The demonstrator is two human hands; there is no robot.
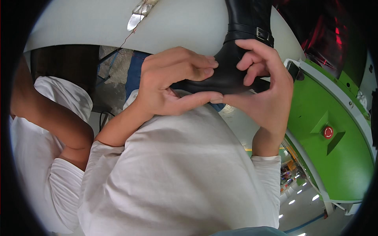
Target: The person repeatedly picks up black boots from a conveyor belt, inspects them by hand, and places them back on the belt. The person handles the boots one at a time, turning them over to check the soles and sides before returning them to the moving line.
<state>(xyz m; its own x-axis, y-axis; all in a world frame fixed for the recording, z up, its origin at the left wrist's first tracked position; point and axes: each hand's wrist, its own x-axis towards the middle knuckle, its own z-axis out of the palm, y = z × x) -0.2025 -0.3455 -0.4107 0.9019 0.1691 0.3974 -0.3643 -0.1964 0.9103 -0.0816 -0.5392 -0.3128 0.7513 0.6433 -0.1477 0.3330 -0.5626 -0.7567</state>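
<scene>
A black boot with a buckled ankle strap lies sideways in front of me at the white table's edge, its toe toward the left and its shaft running away to the far edge of view. My left hand is closed round the front of the foot, fingers over the upper and thumb below along the sole side. Around the heel end curls my right hand, its index finger near the strap and its thumb stretched under the sole. Both thumb tips meet below the boot. My hands partly hide the toe and heel.
The white table curves across the far side, with a shiny silvery piece and thin reddish-brown thread on it. A green machine with a red push button stands at right. Close on my left is another person's arm.
</scene>
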